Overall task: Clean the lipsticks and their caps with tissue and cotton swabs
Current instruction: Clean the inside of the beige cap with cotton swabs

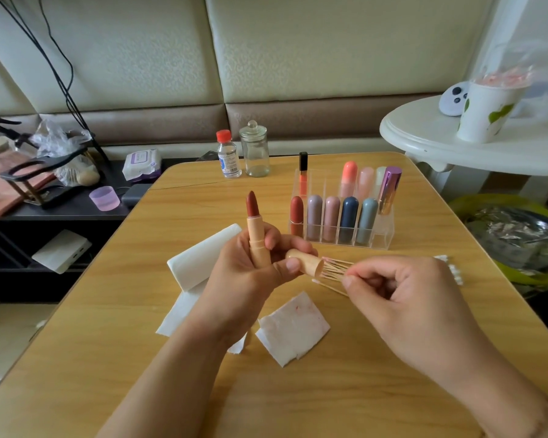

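Cap-cleaning step: left hand (250,273) fingers grip uncapped lipstick (256,230) plus its cap (306,262) above the worktop (393,358). Right hand (402,298) fingers pinch a cotton swab bundle (334,269), tips at the cap mouth. Next: push in and twist.

Table (393,358) centre: left hand (244,273), lipstick (256,232) upright, cap (306,263); right hand (402,298) at 3 o'clock, cotton swabs (334,268) meeting cap.
12 o'clock: bottle (229,154), jar (256,151).
1 o'clock: organizer (342,213).
6 o'clock: tissue (293,328).
9 o'clock: folded tissue (200,257).
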A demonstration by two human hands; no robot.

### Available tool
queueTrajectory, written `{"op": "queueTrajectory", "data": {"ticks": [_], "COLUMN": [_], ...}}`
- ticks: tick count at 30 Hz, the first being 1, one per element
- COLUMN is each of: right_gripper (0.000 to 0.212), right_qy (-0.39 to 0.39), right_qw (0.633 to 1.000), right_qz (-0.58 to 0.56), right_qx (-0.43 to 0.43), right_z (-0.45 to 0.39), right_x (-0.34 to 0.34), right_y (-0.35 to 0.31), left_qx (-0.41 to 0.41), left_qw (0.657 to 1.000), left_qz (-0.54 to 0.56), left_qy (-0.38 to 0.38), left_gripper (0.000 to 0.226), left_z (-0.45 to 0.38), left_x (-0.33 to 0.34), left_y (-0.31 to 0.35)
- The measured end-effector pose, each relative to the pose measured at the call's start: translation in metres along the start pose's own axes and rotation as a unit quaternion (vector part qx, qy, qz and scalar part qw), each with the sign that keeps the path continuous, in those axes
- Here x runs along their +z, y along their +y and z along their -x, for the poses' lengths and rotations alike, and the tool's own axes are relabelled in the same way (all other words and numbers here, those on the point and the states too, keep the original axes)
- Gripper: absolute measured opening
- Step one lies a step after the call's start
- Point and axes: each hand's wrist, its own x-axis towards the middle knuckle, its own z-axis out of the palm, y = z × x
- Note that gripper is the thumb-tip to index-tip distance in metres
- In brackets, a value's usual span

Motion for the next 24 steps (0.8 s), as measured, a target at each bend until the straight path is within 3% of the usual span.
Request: {"op": "queueTrajectory", "data": {"ticks": [5, 10, 14, 16, 21, 24], "right_gripper": [0.012, 0.014, 0.014, 0.013, 0.009, 0.010], "right_qy": [0.085, 0.058, 0.071, 0.068, 0.086, 0.093], "right_qw": [0.986, 0.982, 0.982, 0.981, 0.967, 0.963], "right_qz": [0.080, 0.017, -0.003, -0.002, -0.035, -0.036], "right_qx": [-0.119, -0.179, -0.176, -0.181, -0.236, -0.250], "right_z": [0.001, 0.005, 0.004, 0.004, 0.010, 0.012], "right_x": [-0.001, -0.001, -0.002, 0.000, 0.003, 0.004], "right_y": [-0.009, -0.009, -0.009, -0.009, -0.012, -0.013], "left_qx": [-0.043, -0.083, -0.083, -0.081, -0.084, -0.075], "left_qw": [0.996, 0.965, 0.917, 0.903, 0.866, 0.870], "left_qz": [0.075, 0.245, 0.389, 0.422, 0.485, 0.475], "left_qy": [0.000, 0.029, 0.018, 0.012, -0.084, -0.114], "left_gripper": [0.026, 0.024, 0.063, 0.070, 0.026, 0.019], "left_z": [0.000, 0.001, 0.002, 0.002, 0.003, 0.003], "left_x": [0.000, 0.001, -0.003, -0.003, -0.005, -0.006], "left_y": [0.003, 0.007, 0.008, 0.010, 0.008, 0.004]}}
